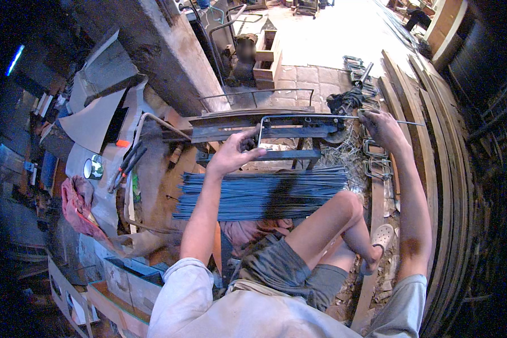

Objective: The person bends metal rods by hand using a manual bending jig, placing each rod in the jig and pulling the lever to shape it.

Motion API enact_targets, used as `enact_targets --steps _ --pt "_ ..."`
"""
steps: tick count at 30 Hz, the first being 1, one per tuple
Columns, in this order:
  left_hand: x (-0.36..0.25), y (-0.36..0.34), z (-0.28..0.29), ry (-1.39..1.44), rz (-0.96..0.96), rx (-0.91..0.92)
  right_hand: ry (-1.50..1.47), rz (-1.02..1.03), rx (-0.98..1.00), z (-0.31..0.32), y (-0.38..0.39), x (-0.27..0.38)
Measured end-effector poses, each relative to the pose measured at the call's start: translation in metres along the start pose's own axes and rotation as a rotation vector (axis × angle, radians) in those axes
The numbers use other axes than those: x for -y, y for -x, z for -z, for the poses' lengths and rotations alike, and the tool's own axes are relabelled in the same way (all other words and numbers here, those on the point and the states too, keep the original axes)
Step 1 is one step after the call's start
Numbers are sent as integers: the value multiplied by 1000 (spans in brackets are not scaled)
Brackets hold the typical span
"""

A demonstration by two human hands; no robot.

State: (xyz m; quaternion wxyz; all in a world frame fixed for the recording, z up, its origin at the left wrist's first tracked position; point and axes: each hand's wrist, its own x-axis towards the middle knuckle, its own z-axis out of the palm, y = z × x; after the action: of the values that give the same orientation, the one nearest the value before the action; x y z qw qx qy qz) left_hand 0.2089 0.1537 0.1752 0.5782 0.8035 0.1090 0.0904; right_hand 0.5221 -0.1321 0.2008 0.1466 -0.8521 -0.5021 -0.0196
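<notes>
A thin metal rod (pixel 304 116) lies across the top of a narrow steel bench (pixel 290 132), its left end bent at a right angle toward me. My left hand (pixel 236 152) is at that bent end, with fingers and thumb curled around it. Farther right, my right hand (pixel 384 130) grips the straight part, and the rod's tip sticks out past it. Beside the right hand is a dark mechanism with a round wheel (pixel 337 134), fixed to the bench end. A large bundle of straight rods (pixel 231 194) lies between the bench and my legs.
Bent rod frames (pixel 377 168) pile up at the right, beside long wooden planks (pixel 400 84). Pliers (pixel 128 168), an enamel mug (pixel 93 167) and a reddish cloth (pixel 79 205) sit at the left. A wooden box (pixel 267 62) stands beyond the bench.
</notes>
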Motion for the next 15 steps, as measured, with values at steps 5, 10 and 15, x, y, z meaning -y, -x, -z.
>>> enact_targets --steps 5,10,15 --pt "7 1 5 -178 38 23 118 -67 88 10 0 16" --pt "7 4 -9 -429 -60 -43 197 -63 120 -2 -6 10" --pt "-5 3 -12 -502 56 9 137 -94 155 -8 -2 8"
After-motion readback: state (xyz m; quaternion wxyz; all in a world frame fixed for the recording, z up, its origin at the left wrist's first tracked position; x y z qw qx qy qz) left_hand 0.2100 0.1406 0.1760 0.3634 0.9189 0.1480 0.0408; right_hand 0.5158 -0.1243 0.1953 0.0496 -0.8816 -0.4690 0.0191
